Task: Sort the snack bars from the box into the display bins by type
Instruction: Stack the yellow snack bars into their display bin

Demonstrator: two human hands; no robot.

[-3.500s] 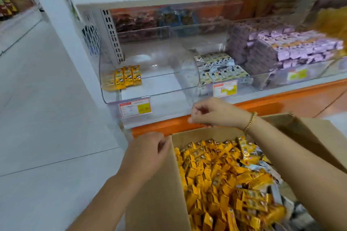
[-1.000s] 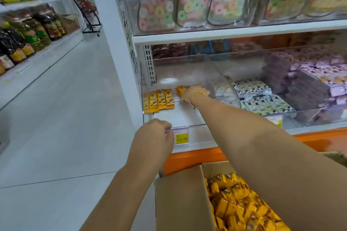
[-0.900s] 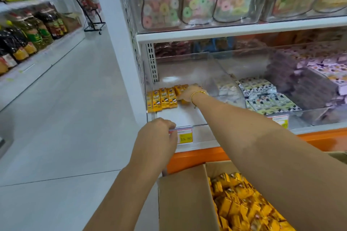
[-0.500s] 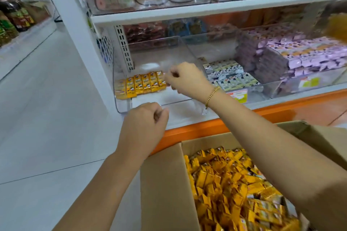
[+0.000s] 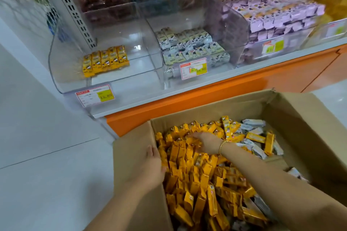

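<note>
While the left hand [image 5: 154, 166] rests with fingers straight on the box [image 5: 131, 178] wall, the right hand [image 5: 205, 143] digs among the yellow bars [image 5: 189, 178] inside; I cannot tell if it clasps any. This looks like the picking step. Next, a firm grasp, then a carry to the left bin [image 5: 120, 79], beside its 5 bars [image 5: 106, 61].
</note>
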